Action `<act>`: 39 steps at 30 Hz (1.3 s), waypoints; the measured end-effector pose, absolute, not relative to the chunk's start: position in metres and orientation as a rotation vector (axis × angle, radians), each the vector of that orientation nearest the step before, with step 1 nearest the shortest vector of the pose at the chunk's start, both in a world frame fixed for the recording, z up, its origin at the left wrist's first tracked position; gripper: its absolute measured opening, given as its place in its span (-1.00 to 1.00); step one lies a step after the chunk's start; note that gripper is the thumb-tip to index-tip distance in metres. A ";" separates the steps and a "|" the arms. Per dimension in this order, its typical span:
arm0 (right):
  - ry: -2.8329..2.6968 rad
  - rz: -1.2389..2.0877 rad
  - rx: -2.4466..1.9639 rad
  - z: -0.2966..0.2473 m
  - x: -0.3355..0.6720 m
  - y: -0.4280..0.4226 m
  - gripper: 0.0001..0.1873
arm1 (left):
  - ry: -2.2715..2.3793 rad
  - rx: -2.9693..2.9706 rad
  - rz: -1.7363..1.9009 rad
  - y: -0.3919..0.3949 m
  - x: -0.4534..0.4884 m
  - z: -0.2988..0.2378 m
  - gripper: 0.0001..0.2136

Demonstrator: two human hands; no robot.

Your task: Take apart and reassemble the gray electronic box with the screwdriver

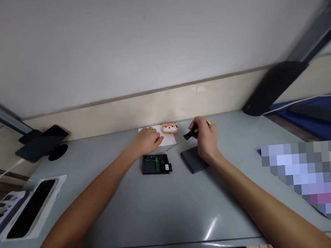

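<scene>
My right hand is closed around the black and yellow handle of a screwdriver. Its thin shaft slants down to the left, and the tip is close to the paper's lower edge. Under that hand lies a dark grey flat cover, partly hidden by it. My left hand rests on a white sheet of paper, thumb apart and fingers slightly bent, with nothing visible in them. Just below it sits a black case with a green circuit board. An orange and white animal-faced case lies on the paper between my hands.
A phone lies on white paper at the left, beside a power strip with cables. Behind them another dark device leans on a stand. A black upright post base stands at the back right of the grey table.
</scene>
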State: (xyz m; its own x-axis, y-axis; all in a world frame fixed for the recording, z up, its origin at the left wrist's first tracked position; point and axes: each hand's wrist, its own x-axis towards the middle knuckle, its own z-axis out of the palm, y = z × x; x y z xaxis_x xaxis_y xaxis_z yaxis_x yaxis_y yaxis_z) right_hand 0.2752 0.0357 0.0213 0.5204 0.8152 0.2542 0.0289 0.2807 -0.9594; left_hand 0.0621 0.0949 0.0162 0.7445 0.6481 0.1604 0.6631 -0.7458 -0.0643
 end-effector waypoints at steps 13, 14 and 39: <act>-1.157 0.517 -1.111 0.030 0.262 0.018 -0.65 | -1.282 -2.675 -0.324 0.067 0.058 0.013 -0.74; -1.168 0.524 -1.119 0.030 0.260 0.017 -0.64 | -1.329 -2.677 -0.399 0.059 0.048 0.013 -0.75; -1.727 0.652 -1.110 0.022 0.230 0.001 -0.67 | -1.241 -3.087 -0.862 0.030 -0.019 -0.017 -0.77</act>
State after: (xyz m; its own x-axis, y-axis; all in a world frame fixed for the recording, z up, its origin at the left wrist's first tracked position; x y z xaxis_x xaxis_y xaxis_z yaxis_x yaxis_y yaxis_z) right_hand 0.2305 0.0007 0.0221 -0.1387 0.8931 0.4278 0.3879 0.4465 -0.8064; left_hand -0.0192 0.0304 -0.0166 0.6219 0.7075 0.3357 0.5613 -0.7016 0.4389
